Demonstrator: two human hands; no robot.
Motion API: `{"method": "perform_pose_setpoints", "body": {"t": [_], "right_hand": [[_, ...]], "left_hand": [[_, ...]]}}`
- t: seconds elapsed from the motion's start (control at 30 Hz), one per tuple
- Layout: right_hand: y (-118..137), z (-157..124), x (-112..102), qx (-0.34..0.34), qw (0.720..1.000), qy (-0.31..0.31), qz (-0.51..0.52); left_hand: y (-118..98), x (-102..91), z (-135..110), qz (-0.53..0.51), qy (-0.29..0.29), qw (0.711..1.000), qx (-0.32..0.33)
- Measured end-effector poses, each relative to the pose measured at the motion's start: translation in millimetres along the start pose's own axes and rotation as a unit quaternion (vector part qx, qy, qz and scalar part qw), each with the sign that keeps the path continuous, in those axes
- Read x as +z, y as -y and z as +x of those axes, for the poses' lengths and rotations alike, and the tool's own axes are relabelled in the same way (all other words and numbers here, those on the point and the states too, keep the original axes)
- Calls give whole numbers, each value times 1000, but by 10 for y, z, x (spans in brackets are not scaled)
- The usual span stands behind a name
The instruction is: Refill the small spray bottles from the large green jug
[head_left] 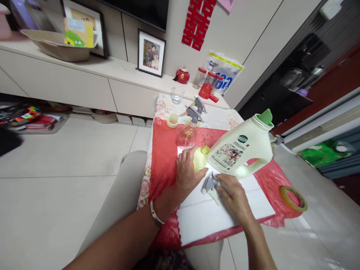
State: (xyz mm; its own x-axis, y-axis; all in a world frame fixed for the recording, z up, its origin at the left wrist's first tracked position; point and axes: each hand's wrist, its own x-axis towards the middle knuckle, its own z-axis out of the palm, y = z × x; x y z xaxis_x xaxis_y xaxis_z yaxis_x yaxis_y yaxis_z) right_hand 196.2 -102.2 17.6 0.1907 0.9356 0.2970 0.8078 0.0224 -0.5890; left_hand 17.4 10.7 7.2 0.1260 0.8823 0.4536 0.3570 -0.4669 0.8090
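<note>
Red sheeting (163, 155) flanks the jug (244, 140), left hand (186, 168) gripping a bottle (200, 159) beside it, right hand (233, 193) holding a sprayer (209, 183) before it.

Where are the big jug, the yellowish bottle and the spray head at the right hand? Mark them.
Big jug (243, 150): head view, on its body.
Yellowish bottle (200, 159): head view, on its side.
Spray head (209, 183): head view, its grey part.

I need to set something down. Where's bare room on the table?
The white sheet on the near side of the spray head; the red plastic left of the left hand. Crowded: around the yellow bottle, jug and right hand.
</note>
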Motion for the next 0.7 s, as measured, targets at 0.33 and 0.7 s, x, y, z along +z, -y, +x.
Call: {"method": "perform_pose_setpoints", "body": {"t": [0.33, 0.7], "right_hand": [[-380, 115, -401, 180, 916, -336, 126], [-788, 423, -282, 275, 903, -242, 227]], "left_hand": [[13, 29, 15, -23, 4, 1000, 8], [27, 66, 15, -21, 13, 1000, -12]]}}
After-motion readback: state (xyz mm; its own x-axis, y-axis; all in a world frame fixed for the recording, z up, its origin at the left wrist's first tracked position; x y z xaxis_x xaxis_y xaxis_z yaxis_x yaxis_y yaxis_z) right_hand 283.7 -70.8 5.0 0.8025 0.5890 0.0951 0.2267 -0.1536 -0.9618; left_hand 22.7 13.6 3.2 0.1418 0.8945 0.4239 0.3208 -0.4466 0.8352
